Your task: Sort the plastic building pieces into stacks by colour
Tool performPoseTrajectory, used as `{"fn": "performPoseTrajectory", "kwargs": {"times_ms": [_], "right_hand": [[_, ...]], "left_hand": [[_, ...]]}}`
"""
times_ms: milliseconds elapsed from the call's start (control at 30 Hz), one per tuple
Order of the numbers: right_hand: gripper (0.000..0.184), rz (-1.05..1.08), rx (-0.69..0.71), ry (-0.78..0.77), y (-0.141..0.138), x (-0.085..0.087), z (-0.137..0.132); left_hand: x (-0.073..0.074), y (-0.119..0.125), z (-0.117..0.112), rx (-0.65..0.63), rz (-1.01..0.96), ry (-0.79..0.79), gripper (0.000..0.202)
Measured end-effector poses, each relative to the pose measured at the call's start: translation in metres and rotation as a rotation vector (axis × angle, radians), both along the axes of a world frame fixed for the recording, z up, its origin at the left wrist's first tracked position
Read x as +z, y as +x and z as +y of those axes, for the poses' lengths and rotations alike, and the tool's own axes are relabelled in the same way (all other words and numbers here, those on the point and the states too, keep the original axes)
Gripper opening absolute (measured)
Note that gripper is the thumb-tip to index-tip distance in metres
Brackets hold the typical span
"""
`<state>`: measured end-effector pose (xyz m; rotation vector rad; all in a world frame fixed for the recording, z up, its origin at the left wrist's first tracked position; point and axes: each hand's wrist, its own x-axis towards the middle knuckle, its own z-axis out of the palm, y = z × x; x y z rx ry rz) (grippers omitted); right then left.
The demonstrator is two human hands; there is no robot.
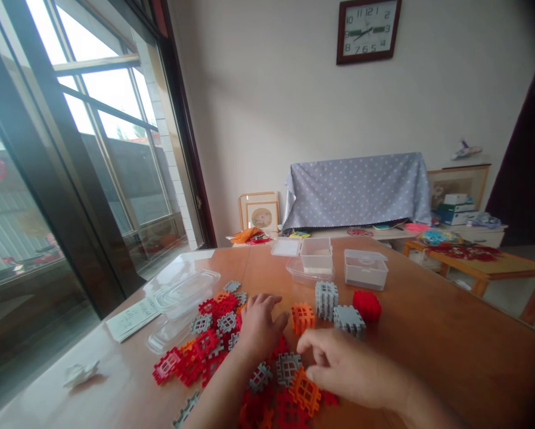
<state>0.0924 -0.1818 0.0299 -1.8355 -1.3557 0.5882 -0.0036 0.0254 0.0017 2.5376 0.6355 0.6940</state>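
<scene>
My left hand (pixel 262 322) is over a loose pile of red, grey and orange square plastic building pieces with notched edges and window-like holes. Its fingers are apart, and nothing shows in them. To the right, my right hand (pixel 345 363) has its index finger and thumb curved with a gap between. Close to that thumb lies an orange window piece (pixel 305 391), seemingly touched by it. A grey window piece (pixel 289 368) is just left of the right fingertips. Red pieces (pixel 205 342) spread left of my left forearm.
Beyond my right hand stand an orange stack (pixel 303 317), grey stacks (pixel 326 300) and a red stack (pixel 367 305). Clear plastic boxes (pixel 366 271) are farther back. At left lie clear lids (pixel 187 292), a paper pad (pixel 132 319) and crumpled tissue (pixel 80 374).
</scene>
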Motion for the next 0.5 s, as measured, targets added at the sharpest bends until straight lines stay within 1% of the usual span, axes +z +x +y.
{"fn": "performPoseTrajectory", "kwargs": {"times_ms": [67,100,200,300,400,500], "right_hand": [[0.034,-0.142,0.09,-0.076,-0.003,-0.001,-0.005],[0.035,-0.204,0.119,-0.092,-0.004,-0.001,-0.006],[0.029,-0.32,0.126,-0.103,-0.006,-0.006,-0.006],[0.027,-0.338,0.114,-0.105,-0.006,-0.013,-0.003],[0.021,-0.305,0.112,-0.079,-0.006,-0.021,0.001],[0.017,-0.328,0.074,-0.064,-0.006,-0.024,0.006]], "left_hand": [[0.003,-0.002,0.001,0.003,-0.019,-0.007,0.033],[0.004,-0.003,0.001,-0.001,-0.03,-0.009,0.031],[0.004,-0.003,0.002,-0.015,-0.057,-0.022,0.028],[0.002,-0.002,0.003,-0.02,-0.077,-0.035,0.026],[0.002,-0.002,0.003,-0.019,-0.09,-0.042,0.025],[0.003,-0.002,0.004,-0.031,-0.112,-0.059,0.024]]}}
